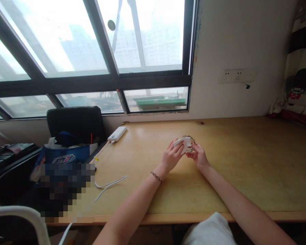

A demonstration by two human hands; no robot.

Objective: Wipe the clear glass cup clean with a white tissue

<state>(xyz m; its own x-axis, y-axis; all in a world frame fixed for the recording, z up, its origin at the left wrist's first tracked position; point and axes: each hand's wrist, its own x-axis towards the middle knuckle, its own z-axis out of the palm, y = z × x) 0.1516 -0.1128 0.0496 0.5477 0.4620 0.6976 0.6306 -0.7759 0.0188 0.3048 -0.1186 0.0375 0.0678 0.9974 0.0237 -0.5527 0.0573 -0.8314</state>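
Over the middle of the table [244,163], my two hands are close together. My left hand [171,157], with a chain bracelet on its wrist, has its fingers closed on a white piece of tissue or cloth [186,142]. The white piece lies against a round, looped brownish thing [193,139] with thin strands or rings; its exact kind is too small to make out. Closed on the right edge of this looped thing is my right hand [199,156], thumb and fingers pinching it. Part of the loop is hidden behind the white piece and my fingers.
A white power bank [117,134] with a white cable [109,185] lies at the table's left edge. Left of it, a black chair [75,122] bears a blue bag [66,154]. Behind are a window and a wall socket [236,75]; a curtain [302,78] hangs at right.
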